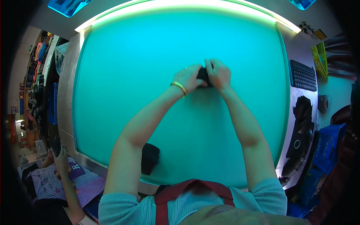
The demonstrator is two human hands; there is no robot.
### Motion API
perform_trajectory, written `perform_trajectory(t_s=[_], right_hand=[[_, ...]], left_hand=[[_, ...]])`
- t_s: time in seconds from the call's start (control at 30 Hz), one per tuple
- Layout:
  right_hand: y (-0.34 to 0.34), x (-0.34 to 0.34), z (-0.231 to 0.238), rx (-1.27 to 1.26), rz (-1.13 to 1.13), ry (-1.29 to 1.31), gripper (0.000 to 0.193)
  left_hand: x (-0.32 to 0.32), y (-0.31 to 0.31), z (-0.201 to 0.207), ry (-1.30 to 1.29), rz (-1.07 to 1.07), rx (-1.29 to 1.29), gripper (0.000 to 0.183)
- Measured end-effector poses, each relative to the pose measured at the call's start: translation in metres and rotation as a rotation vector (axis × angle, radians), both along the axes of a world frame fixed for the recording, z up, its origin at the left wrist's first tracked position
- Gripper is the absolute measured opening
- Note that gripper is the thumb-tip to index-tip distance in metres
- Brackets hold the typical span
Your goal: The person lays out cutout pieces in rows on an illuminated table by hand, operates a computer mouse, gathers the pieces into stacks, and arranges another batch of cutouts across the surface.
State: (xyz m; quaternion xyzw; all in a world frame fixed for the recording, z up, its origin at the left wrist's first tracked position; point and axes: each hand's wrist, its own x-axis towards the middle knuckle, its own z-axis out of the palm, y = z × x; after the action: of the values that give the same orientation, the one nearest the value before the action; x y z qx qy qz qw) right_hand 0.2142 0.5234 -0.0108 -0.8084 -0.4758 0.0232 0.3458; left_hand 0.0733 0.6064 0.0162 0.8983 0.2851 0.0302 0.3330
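Both my arms reach forward over the lit turquoise tabletop. Between my hands is a small dark bundle that looks like folded black fabric; its exact kind cannot be made out. The fingers of my left hand, below a yellow bracelet, close on its left side. On its right side, my right hand grips it with curled fingers. Another black fabric piece lies near the front edge, beside my left upper arm, which partly hides it.
On the right ledge are a black keyboard and a heap of black fabric. Beyond it stand a yellow basket and a blue basket. At lower left, a co-worker's hand holds a dark item. A bright light strip borders the far edge.
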Motion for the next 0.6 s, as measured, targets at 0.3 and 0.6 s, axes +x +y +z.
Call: perform_trajectory(t_s=[0.3, 0.6], right_hand=[[0.124, 0.057, -0.007, 0.038, -0.125, 0.01, 0.039], [0.142, 0.046, -0.054, 0.217, -0.001, 0.052, 0.025]], left_hand=[[0.023, 0.144, -0.012, -0.358, 0.092, -0.579, 0.09], [0.024, 0.11, -0.057, -0.299, 0.227, 0.251, 0.076]])
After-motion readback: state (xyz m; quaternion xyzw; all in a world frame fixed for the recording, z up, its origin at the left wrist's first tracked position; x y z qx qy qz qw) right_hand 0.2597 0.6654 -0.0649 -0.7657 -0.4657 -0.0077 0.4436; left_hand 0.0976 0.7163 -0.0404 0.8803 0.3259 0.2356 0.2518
